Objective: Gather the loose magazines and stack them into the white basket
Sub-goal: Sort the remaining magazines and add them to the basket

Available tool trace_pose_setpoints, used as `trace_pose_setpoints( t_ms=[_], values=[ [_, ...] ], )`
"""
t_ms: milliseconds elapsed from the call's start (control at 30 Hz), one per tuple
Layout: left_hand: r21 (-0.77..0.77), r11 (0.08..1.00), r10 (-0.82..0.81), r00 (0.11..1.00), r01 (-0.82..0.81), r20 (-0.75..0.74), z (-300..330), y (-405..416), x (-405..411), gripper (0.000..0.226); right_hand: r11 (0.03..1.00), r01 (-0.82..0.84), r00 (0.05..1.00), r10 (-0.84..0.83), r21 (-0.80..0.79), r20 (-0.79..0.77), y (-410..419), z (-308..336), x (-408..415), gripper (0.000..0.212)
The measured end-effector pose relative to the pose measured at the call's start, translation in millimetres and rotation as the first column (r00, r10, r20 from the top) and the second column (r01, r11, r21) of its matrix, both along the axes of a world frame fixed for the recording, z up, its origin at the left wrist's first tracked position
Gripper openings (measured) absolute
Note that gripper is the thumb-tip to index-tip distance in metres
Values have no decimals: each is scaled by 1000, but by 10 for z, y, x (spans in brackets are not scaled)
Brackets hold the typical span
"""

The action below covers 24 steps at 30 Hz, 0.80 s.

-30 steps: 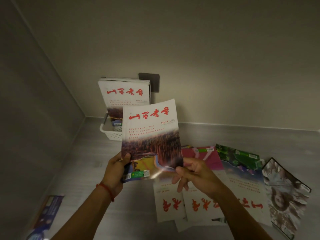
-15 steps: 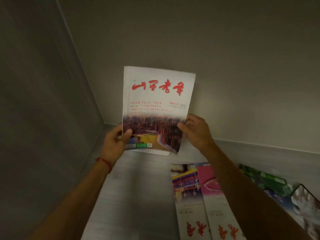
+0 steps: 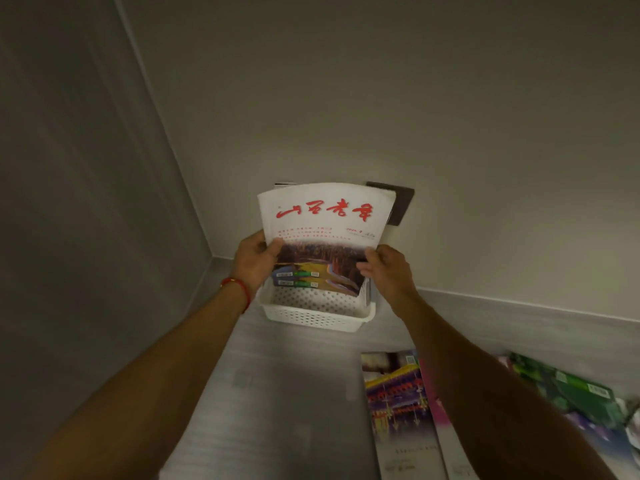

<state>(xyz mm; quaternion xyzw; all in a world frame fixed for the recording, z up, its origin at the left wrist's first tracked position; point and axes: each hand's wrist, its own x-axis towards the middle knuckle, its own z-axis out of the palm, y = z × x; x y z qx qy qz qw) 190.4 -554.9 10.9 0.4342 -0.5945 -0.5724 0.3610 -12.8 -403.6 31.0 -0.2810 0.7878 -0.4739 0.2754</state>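
A white magazine with red title lettering [image 3: 325,216] stands upright in the white perforated basket [image 3: 315,315] against the back wall, its lower edge down inside. A like magazine stands right behind it, only its bottom strip showing. My left hand [image 3: 258,263] grips the front magazine's left edge. My right hand [image 3: 389,268] holds its right edge. Loose magazines lie on the grey surface at lower right: one with a purple and yellow cover [image 3: 394,396], a pink one [image 3: 440,410] partly under my right arm, and a green one [image 3: 568,393].
The basket sits in the corner where the left wall [image 3: 86,237] meets the back wall. A dark wall plate [image 3: 398,206] shows behind the magazines. Bare grey surface [image 3: 294,393] lies between me and the basket.
Both hands have carried the magazine forward and lowered it into the basket, in front of the one standing there. My view has moved closer to the basket.
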Motion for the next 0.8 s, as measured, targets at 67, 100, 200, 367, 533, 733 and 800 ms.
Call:
trace_pose_setpoints(
  t_ms=[67,100,200,367,533,733,800],
  values=[
    [10,1000,14,998,-15,64,-103,-19,-39,20,999,-15,999,13,40,53,-15,-89,-24,27],
    [7,1000,24,995,-25,95,-142,-6,-62,24,998,-20,997,16,52,74,-20,-124,-25,25],
    [-42,994,105,979,-99,173,-213,76,-147,28,997,-18,996,12,73,87,-15,-179,47,29],
    [53,988,138,987,-142,78,-283,154,-279,36,998,44,982,-36,-36,184,65,-200,176,40],
    [102,994,30,998,-36,63,-246,200,-176,57,1000,17,1000,-17,-7,23,498,-189,56,39],
    [-329,936,229,924,-123,305,-263,1116,67,44,957,154,960,-86,245,-266,1957,-585,-251,30],
    [-332,942,80,934,44,349,-372,1775,34,46,918,145,954,-30,370,-300,2476,-760,-294,35]
  ],
)
